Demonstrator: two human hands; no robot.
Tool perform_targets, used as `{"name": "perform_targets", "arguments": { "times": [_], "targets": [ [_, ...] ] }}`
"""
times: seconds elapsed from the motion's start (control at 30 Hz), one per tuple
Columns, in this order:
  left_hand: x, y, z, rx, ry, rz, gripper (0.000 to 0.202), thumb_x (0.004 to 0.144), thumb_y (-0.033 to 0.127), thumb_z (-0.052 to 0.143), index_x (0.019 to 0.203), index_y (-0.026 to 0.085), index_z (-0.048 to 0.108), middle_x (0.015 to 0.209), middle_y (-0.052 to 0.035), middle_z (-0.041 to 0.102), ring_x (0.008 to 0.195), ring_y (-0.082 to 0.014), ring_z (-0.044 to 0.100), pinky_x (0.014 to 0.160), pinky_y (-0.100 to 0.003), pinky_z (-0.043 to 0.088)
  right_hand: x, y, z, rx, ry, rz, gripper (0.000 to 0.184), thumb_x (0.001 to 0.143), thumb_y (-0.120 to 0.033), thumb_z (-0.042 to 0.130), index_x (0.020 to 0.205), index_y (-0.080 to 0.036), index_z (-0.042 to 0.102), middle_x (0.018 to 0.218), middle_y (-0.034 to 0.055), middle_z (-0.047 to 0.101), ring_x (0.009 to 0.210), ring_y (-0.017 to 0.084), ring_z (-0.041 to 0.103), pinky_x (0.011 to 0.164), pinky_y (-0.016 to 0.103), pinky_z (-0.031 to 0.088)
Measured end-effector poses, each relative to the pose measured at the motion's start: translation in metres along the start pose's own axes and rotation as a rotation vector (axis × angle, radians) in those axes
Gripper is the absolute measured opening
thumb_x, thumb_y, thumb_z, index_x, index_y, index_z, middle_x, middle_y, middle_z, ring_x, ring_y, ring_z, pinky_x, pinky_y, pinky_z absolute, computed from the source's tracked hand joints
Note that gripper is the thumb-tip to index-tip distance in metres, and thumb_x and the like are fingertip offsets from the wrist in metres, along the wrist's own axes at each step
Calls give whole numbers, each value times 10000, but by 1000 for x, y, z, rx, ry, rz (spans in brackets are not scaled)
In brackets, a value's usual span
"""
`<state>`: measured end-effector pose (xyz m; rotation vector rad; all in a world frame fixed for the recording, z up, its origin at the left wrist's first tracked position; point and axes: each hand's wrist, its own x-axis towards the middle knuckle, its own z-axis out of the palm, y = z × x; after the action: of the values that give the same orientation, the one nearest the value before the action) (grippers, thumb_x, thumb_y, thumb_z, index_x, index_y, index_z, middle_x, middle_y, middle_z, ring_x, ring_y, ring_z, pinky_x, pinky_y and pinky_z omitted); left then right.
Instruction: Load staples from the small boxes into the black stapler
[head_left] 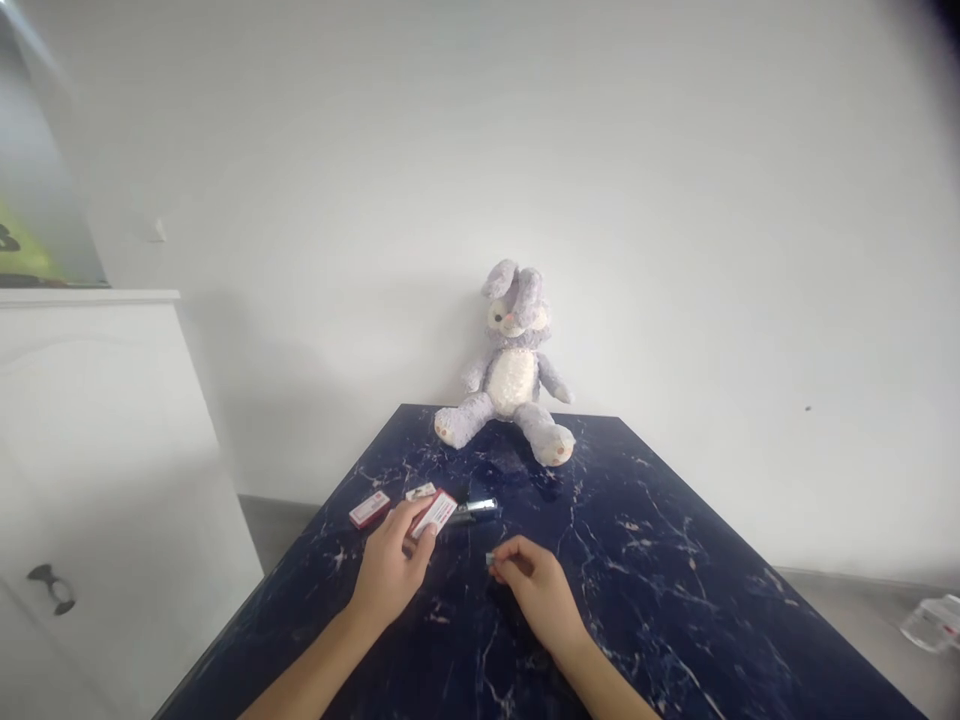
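Observation:
My left hand (394, 555) grips a small red-and-white cardboard box (435, 512) between thumb and fingers, tilted above the table. Over the middle of the table, my right hand (538, 590) pinches a tiny silvery-grey piece (490, 560) at its fingertips; its kind is too small to make out. Just behind the held box lies a dark, shiny silver-topped object (477, 510), partly hidden by the box. Another red-and-white box (369, 509) rests flat to the left of my left hand. A pale small item (420, 492) sits behind the fingers, partly covered.
A lavender plush rabbit (513, 375) sits at the far end of the dark blue marbled table (645, 600), against the white wall. To the left stands a white cabinet (112, 450) with a dark handle. A clear plastic container (934, 622) lies on the floor at right.

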<state>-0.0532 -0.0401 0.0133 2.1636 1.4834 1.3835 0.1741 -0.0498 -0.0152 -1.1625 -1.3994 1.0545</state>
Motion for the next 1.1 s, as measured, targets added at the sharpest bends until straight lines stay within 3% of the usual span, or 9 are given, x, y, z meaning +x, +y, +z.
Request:
{"name": "perform_targets", "arguments": {
  "times": [0.13,0.27,0.43,0.57,0.73,0.87,1.1],
  "targets": [
    [-3,7,5,-33,-83,14,331,954,359,480,1236,237,604,1191,-91,671,900,-215,683,664,-262,554,3,0,1,9,20,26,170,790,-341,602,813,-197,690,802,46,748,808,238,713,773,319,535],
    [-4,9,7,-64,-155,17,311,954,346,490,1218,250,622,1166,-88,682,932,-225,669,742,-292,554,5,3,0,38,25,44,182,795,-330,610,861,-197,715,837,45,757,822,238,712,772,312,533],
    [-5,16,10,-180,-319,-77,310,922,352,543,1192,250,655,1120,-78,705,901,-230,678,740,-301,557,2,-6,0,-33,35,23,272,835,-424,616,904,-186,730,821,41,748,808,233,694,774,306,523],
    [-7,24,13,-336,-432,-170,309,900,357,571,1163,238,685,1025,-62,730,795,-210,684,679,-285,553,-3,-16,0,-43,-47,-16,316,838,-477,639,928,-188,729,851,42,748,810,226,688,754,285,519],
    [-7,17,16,-588,-467,-263,371,862,382,619,1183,206,679,1123,-91,714,951,-253,668,745,-315,559,-2,-13,0,-21,-78,-21,453,857,-591,595,977,-180,745,861,51,750,811,231,690,759,294,537],
    [-6,9,17,-806,-523,-339,430,824,315,644,1231,177,638,1071,-85,720,929,-237,660,744,-334,567,1,-7,1,87,-56,13,536,837,-649,592,1031,-174,746,914,74,755,824,247,702,791,336,569],
    [-6,8,18,-773,-524,-393,408,861,371,654,1223,185,628,1092,-94,714,897,-218,674,796,-354,562,3,-8,-1,122,-89,17,476,853,-595,607,1040,-180,748,939,75,755,862,251,707,810,345,579]
  ]
}}
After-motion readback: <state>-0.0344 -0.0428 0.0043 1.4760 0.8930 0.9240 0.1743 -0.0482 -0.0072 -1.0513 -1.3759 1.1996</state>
